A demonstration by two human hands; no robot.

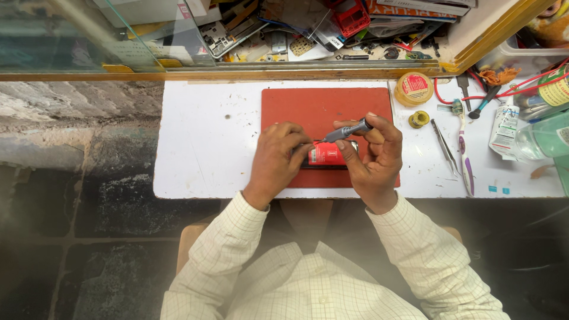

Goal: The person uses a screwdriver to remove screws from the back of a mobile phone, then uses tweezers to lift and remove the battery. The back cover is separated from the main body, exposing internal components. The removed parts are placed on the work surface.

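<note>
On the white table [207, 148], the left hand [277, 155] presses its grip closed on an opened phone [328, 155] with a red battery, steadying it mid-mat [326, 106]. The right hand [373, 157] pinches a grey screwdriver [347, 131], tip angled toward 8 o'clock. Tweezers [444, 148] and a toothbrush [464, 151] lie at 3 o'clock.

**Materials and finishes on the desk**

A grey metal screwdriver [347, 131] with a dull sheen is gripped by the right hand's fingers [379, 133]. Under the fingers, a phone [328, 155] with a glossy red label is laid on a matt red mat [296, 104]. The desk [204, 142] is painted white, smooth but scuffed. Metal tweezers [444, 147] shine to the right.
</note>
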